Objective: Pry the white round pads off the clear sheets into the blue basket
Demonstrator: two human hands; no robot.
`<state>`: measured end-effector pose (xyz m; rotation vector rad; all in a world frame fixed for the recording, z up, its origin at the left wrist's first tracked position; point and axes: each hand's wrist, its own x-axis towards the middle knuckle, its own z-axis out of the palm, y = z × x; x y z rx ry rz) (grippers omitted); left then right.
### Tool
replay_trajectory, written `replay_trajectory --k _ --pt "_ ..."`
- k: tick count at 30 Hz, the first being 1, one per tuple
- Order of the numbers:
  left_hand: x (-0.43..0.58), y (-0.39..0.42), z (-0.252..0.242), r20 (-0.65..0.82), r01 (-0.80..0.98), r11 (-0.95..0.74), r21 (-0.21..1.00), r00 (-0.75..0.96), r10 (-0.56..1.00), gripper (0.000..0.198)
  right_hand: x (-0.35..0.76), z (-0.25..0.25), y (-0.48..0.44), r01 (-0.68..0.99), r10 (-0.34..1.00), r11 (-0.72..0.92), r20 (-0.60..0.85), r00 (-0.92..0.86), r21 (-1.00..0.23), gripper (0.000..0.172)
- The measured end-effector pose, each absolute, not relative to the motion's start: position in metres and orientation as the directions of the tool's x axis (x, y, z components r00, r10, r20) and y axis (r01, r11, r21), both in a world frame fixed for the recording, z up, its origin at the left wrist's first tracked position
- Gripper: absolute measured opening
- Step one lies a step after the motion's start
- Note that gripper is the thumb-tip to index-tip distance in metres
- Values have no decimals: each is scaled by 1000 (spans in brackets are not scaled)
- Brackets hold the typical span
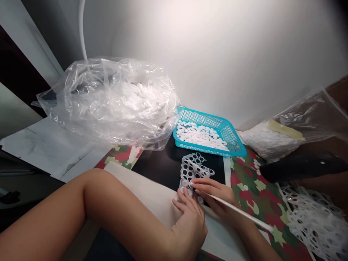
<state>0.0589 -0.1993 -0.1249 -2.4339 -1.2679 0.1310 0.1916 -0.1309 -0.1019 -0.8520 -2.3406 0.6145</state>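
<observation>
A translucent plastic sheet full of round holes (pixel 187 168) lies on a black surface, its far end crumpled. My left hand (pixel 190 219) rests flat on the near end of this sheet, fingers stretched and slightly apart. Round clear pieces show around those fingertips. Just to the right, my right hand (pixel 217 194) has its fingers closed around a thin white stick (pixel 244 214), which runs back over the wrist. A small white bit shows at the right fingertips, over the sheet, too small to name. Behind the sheet stands a turquoise basket (pixel 209 148) with many small white round pieces.
A large clear plastic bag (pixel 108 105) of white items fills the back left. Another bag (pixel 272 141) of white pieces leans at the right, near a black object (pixel 301 166). Used-looking perforated sheets (pixel 318 221) pile up at the lower right. Camouflage cloth (pixel 250 188) covers the table.
</observation>
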Motion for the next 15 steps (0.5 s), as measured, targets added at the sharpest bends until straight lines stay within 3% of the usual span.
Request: replay_trajectory --k 11,15 --pt "57 -199 -123 61 748 -547 -376 610 790 50 192 -98 -129 402 748 556 227 -624 -728 19" --pt "55 -199 -120 62 746 -555 -369 615 786 47 193 -99 -129 413 734 569 211 -646 -712 21"
